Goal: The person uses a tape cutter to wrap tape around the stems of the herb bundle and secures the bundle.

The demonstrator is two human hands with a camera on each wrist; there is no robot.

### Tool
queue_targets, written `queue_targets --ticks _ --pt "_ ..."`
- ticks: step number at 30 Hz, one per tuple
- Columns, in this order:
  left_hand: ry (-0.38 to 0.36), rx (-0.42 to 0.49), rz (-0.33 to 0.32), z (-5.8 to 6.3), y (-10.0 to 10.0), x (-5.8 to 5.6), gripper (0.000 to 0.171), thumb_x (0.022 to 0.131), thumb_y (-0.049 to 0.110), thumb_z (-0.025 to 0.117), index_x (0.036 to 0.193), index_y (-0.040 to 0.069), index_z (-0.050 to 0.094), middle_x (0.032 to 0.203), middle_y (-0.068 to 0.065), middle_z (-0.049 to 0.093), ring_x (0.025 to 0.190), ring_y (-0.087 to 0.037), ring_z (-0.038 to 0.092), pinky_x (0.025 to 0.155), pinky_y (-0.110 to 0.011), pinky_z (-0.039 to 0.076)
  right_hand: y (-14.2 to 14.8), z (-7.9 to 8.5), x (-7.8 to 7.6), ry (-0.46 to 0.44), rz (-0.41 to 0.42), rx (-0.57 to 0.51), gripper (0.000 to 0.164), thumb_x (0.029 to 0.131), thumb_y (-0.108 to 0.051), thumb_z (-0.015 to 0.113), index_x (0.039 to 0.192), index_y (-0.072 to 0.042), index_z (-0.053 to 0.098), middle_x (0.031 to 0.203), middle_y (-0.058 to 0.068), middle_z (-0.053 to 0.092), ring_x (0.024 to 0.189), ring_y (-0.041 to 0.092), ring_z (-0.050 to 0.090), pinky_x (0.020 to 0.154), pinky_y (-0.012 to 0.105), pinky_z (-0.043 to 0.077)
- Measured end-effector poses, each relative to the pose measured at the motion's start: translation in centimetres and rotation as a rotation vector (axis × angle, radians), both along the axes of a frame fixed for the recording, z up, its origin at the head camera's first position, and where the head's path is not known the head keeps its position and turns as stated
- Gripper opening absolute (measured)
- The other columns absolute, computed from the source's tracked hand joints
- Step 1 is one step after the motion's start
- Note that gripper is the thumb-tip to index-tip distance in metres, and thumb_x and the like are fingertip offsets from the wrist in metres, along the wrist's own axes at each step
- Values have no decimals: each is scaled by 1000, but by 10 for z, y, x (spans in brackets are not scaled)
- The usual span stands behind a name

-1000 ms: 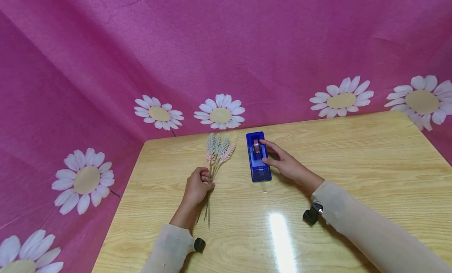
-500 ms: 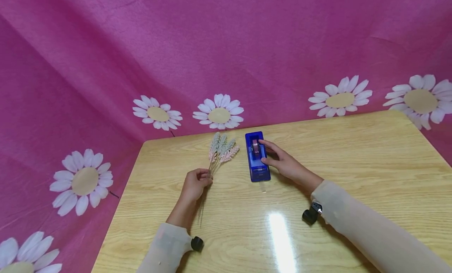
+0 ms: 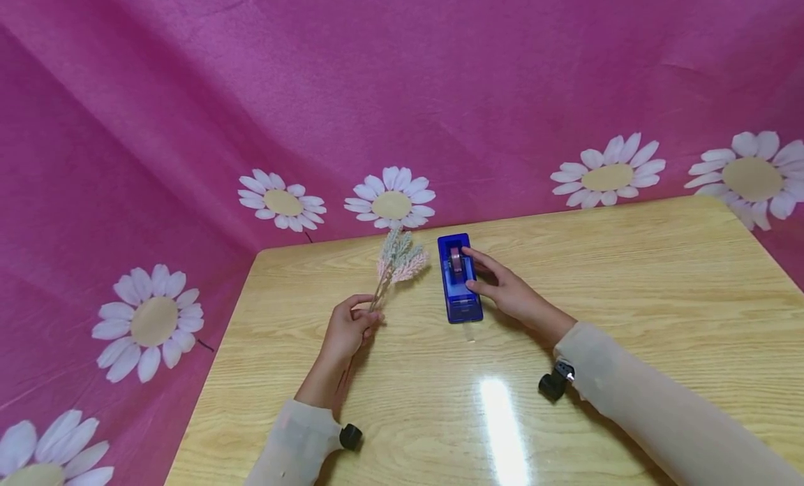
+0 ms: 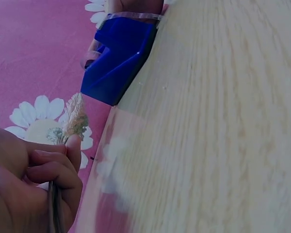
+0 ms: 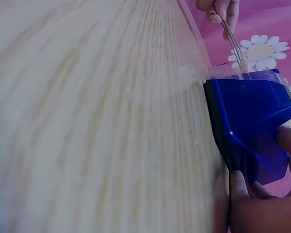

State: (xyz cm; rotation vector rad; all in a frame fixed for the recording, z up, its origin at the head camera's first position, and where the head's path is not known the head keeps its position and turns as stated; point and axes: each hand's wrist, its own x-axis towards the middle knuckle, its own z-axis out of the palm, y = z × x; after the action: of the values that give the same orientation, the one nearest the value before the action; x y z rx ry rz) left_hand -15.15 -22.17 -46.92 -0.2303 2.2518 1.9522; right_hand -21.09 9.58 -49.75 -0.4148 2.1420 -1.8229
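Note:
My left hand [image 3: 347,327] pinches the thin stems of a small bunch of artificial flowers [image 3: 402,258], with grey-green and pink spikes. The heads lean away, up and to the right; the stem ends run back under the hand. In the left wrist view the fingers curl round the stems [image 4: 54,206]. To the right stands a blue tape dispenser [image 3: 462,310] with a pinkish roll. My right hand [image 3: 510,292] holds its right side, thumb and fingers spread along it. A short strip of clear tape [image 3: 469,332] sticks out from its near end.
The light wooden table [image 3: 603,283] backs onto a pink cloth [image 3: 490,109] printed with large white daisies. A bright reflection lies on the tabletop near the front. Small black cameras [image 3: 554,383] sit at both wrists, over beige sleeves [image 3: 653,402].
My left hand has lifted and tilted the bunch, its heads shifting right toward the dispenser and the stem ends swinging left under the wrist. The right hand and dispenser have stayed put.

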Motion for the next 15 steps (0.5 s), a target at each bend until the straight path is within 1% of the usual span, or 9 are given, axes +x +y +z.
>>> queue_targets --ticks 5,8,11,13,15 --pt "22 51 -1 2 1 2 39 101 -8 55 139 -9 56 84 -7 76 56 -8 47 46 -20 29 1 1 1 12 -13 22 65 107 -15 57 165 -24 28 162 25 34 151 45 27 122 63 20" --pt "34 82 -9 5 1 3 39 102 -6 54 141 -11 54 83 -5 74 54 -7 40 45 -19 27 1 2 3 12 -28 32 65 107 -15 57 164 -26 29 163 24 34 151 44 28 122 62 20" --pt "42 91 -24 7 2 4 38 105 -4 51 142 -12 52 86 -4 74 55 -6 39 46 -18 27 0 1 6 21 -46 38 65 107 -16 57 164 -28 29 163 21 35 152 42 29 123 61 19" --pt "42 85 -31 10 3 5 38 106 -4 50 143 -11 53 87 -2 74 57 -7 40 47 -18 28 0 1 9 32 -59 31 65 107 -16 57 164 -28 30 163 20 35 151 41 30 123 60 19" --pt "46 75 -35 12 3 5 37 106 -4 49 142 -9 55 89 -1 75 58 -7 40 48 -19 29 -1 0 13 53 -66 15 64 107 -14 58 164 -24 30 162 21 36 150 42 33 123 58 22"
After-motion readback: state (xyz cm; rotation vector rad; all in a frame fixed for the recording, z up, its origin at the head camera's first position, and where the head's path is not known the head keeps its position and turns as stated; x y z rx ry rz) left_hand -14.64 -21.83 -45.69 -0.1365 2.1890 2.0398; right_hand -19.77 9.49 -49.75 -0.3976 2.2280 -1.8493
